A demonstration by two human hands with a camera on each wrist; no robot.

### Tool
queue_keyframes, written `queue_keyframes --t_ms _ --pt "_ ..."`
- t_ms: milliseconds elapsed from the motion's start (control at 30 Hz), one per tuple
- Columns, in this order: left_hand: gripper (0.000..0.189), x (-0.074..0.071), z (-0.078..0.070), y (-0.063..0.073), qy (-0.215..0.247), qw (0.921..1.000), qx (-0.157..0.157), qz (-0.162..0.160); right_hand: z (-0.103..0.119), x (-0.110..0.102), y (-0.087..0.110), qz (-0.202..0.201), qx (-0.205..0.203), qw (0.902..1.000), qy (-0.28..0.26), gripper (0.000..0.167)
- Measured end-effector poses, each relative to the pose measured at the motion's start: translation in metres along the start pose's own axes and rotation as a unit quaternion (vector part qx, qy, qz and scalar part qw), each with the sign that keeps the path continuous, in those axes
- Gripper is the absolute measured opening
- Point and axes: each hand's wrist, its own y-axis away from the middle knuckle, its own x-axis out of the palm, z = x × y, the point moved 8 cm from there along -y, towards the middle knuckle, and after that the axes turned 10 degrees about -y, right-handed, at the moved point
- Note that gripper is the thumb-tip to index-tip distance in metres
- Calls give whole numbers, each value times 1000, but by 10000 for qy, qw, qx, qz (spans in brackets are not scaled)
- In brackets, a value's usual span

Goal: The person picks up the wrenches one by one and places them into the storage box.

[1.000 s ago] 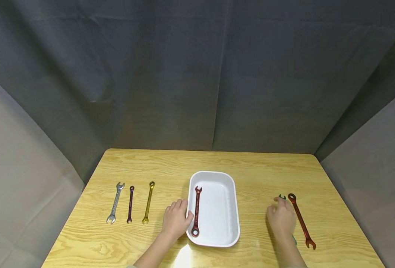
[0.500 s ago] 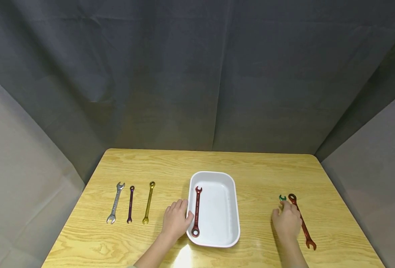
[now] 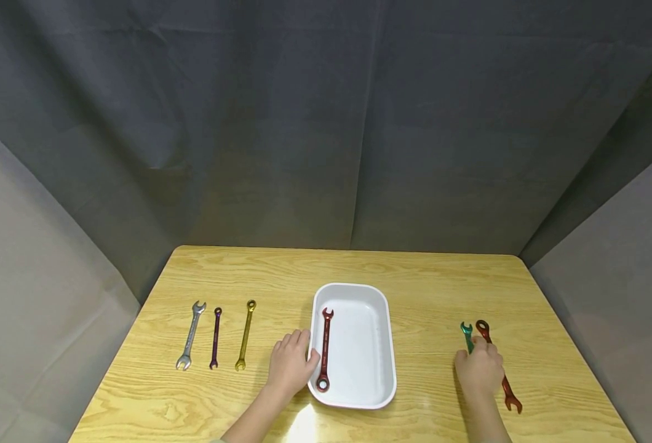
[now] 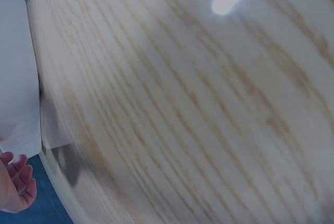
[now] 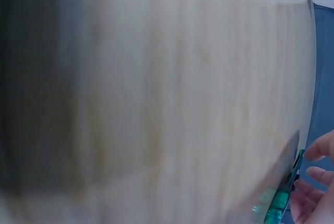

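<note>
Left hand [image 3: 290, 364] gripping the tray [image 3: 360, 351], thumb [image 3: 313, 359] over its rim, presumably to steady it; right hand [image 3: 480, 369] partly covering the green wrench [image 3: 467, 336], right of the tray; whether pinching it, we cannot tell.

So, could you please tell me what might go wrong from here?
The right hand might catch or nudge the red wrench along with the green wrench, since it covers parts of both in the head view. The left hand, holding the left edge of the white tray, could tilt it and slide the wrench inside.
</note>
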Motion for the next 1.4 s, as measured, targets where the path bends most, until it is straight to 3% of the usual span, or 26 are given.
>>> queue_keyframes --t_ms 267,733,1000,1233,1400 --pt "34 0 0 1 16 10000 -12 24 -5 2 0 204 272 9993 -135 39" --pt "34 0 0 1 20 10000 -6 -77 -5 5 -1 650 377 9969 -230 41" --pt "34 -1 0 1 49 10000 0 -47 -10 6 -8 1038 564 9930 -51 40" --pt "33 -3 -1 1 60 9992 102 -392 -8 3 -15 1336 522 9896 117 33" --pt "33 -2 -1 1 93 9996 55 -258 -8 1 -18 1490 571 9870 175 34"
